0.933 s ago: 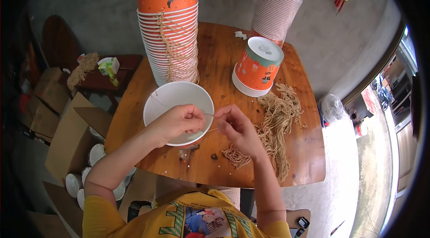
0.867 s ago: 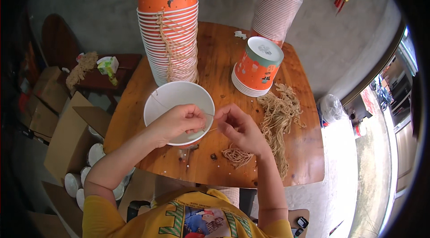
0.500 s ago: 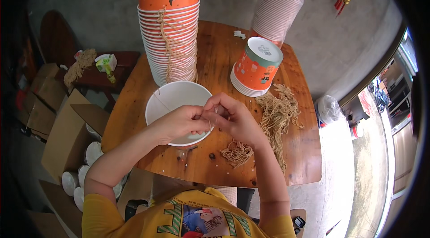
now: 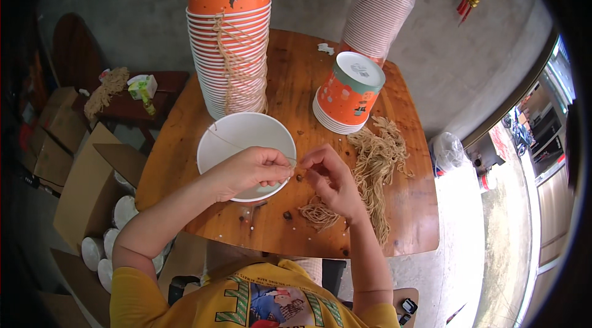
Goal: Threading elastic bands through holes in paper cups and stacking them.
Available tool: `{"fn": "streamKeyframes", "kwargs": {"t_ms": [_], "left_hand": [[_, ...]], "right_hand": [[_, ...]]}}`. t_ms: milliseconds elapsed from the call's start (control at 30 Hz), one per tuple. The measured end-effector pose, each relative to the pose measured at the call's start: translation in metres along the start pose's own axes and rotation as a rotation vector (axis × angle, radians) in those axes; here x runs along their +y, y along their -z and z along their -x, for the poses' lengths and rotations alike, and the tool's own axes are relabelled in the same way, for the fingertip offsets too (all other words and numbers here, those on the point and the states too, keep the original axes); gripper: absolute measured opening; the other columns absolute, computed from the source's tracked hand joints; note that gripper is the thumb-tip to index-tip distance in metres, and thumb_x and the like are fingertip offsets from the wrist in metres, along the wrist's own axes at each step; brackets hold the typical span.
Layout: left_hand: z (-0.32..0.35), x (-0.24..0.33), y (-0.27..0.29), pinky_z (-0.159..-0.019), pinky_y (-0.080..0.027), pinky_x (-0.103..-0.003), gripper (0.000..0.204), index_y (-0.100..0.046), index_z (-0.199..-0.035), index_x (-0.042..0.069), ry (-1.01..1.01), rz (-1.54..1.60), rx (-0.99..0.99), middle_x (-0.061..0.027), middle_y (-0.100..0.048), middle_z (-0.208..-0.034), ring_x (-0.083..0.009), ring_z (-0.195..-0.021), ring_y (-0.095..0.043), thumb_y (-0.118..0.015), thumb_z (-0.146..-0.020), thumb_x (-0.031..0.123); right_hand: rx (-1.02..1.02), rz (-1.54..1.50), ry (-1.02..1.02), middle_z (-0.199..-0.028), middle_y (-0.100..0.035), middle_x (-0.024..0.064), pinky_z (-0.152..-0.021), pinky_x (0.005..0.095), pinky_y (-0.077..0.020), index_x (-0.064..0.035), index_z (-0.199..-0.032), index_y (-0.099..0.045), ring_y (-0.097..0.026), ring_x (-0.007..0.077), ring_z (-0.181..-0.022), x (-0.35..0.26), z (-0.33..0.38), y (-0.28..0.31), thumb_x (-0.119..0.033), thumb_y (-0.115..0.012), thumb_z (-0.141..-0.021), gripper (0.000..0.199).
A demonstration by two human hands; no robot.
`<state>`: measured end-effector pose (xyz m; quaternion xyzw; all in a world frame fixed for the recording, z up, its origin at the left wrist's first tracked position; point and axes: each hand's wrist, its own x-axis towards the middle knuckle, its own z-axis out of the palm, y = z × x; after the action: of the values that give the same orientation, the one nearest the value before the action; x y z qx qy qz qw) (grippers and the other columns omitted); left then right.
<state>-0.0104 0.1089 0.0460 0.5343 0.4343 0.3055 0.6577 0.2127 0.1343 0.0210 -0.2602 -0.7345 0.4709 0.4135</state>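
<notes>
A white-lined paper bucket (image 4: 213,156) stands mouth up before me. A thin brown string (image 4: 227,141) runs from its left rim into my left hand (image 4: 256,174), which is closed in a pinch over the bucket's mouth. My right hand (image 4: 332,181) is just right of the bucket rim, its fingers curled at the short piece of string between the hands. The fingertips' exact hold is too small to see clearly. A loose bundle of brown strings (image 4: 375,164) lies beside my right wrist, with a smaller tangle (image 4: 320,214) below my right hand.
On the wooden table (image 4: 290,81), a tall bucket stack (image 4: 228,62) draped with strings rises behind the bucket. Upside-down orange buckets (image 4: 350,98) and a plastic-wrapped stack (image 4: 381,10) stand back right. A cardboard box (image 4: 86,189) holding white-ended containers is at left.
My hands have drawn slightly apart, the right one moving to the right. A short piece of string now shows between them. The whole view has shifted a little.
</notes>
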Motion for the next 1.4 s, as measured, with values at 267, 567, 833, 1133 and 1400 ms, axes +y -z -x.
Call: {"fn": "streamKeyframes", "kwargs": {"t_ms": [267, 567, 833, 1133, 1400], "left_hand": [[0.006, 0.006, -0.005, -0.074, -0.047, -0.023, 0.019, -0.063, -0.101, 0.000, -0.037, -0.105, 0.049, -0.0019, -0.063, -0.091, -0.0085, -0.083, -0.057, -0.063, -0.092, 0.016], [0.004, 0.001, -0.005, -0.076, -0.047, -0.025, 0.016, -0.062, -0.098, 0.000, -0.095, -0.224, 0.068, -0.0029, -0.064, -0.089, -0.0098, -0.082, -0.058, -0.062, -0.092, 0.015], [0.003, 0.006, -0.008, -0.077, -0.048, -0.026, 0.016, -0.062, -0.098, 0.000, -0.102, -0.302, 0.079, -0.0028, -0.064, -0.088, -0.0098, -0.082, -0.059, -0.062, -0.092, 0.015], [-0.003, -0.001, 0.007, -0.067, -0.043, -0.021, 0.015, -0.061, -0.104, 0.003, 0.132, 0.289, -0.076, -0.0009, -0.060, -0.090, -0.0081, -0.078, -0.055, -0.060, -0.093, 0.013], [0.003, -0.001, 0.009, -0.078, -0.050, -0.024, 0.018, -0.057, -0.110, 0.001, 0.166, 0.444, -0.047, -0.0057, -0.059, -0.100, -0.0120, -0.086, -0.058, -0.058, -0.093, 0.007]], "right_hand": [[0.071, 0.217, -0.003, -0.090, -0.053, 0.0031, -0.061, 0.0226, -0.0428, -0.0010, -0.090, -0.059, -0.051, 0.0079, -0.069, -0.017, -0.001, -0.016, -0.005, -0.065, -0.086, 0.008], [0.237, 0.132, -0.022, -0.081, -0.052, 0.0033, -0.057, 0.0237, -0.0417, -0.0011, -0.086, -0.059, -0.051, 0.0089, -0.064, -0.006, 0.000, -0.030, -0.006, -0.067, -0.087, 0.010], [0.295, 0.121, -0.095, -0.080, -0.053, 0.0035, -0.058, 0.0230, -0.0424, -0.0010, -0.086, -0.057, -0.051, 0.0082, -0.064, -0.006, 0.007, -0.037, -0.008, -0.067, -0.088, 0.012], [0.339, 0.197, 0.067, -0.081, -0.049, -0.0006, -0.054, 0.0195, -0.0360, -0.0039, -0.086, -0.063, -0.045, 0.0049, -0.064, -0.010, 0.020, -0.061, 0.002, -0.069, -0.082, 0.009], [0.353, 0.432, 0.190, -0.080, -0.050, 0.0010, -0.052, 0.0225, -0.0397, -0.0070, -0.097, -0.071, -0.046, 0.0083, -0.062, -0.006, 0.023, -0.059, 0.003, -0.073, -0.079, 0.021]]}}
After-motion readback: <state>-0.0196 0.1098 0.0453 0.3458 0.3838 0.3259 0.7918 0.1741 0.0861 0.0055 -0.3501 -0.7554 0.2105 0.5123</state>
